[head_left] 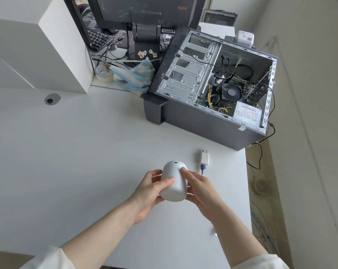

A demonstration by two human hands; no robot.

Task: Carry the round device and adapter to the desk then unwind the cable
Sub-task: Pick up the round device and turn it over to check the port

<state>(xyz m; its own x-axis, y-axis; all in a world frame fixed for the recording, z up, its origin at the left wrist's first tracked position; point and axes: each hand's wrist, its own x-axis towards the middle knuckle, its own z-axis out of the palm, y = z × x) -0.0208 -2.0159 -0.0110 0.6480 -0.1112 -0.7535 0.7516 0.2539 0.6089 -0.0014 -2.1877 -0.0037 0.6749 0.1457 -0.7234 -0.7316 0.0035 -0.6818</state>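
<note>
- An open dark-grey metal computer case [212,90] is lying on its side at the far right of the white desk [77,152], its fan and wiring showing; behind it a black monitor on a stand [145,22] is standing, with a black keyboard [98,38] to the left; a roll of pale tape [104,73] and a crumpled blue-and-white cloth [133,76] are lying beside a white box-shaped cabinet [34,43].
- The case is blocking the far right corner; the desk's right edge is running just beside the right hand, with loose cables [261,230] hanging below it; the left and middle of the desk are lying bare.
- The left hand [146,193] and right hand [201,191] are both gripping the white rounded cylindrical device [174,181] above the near desk, fingers curled round its sides, the left thumb pressing on top; a white two-pronged plug adapter [204,157] with a short blue-ended cable [202,168] is lying flat on the desk just beyond the right hand.
</note>
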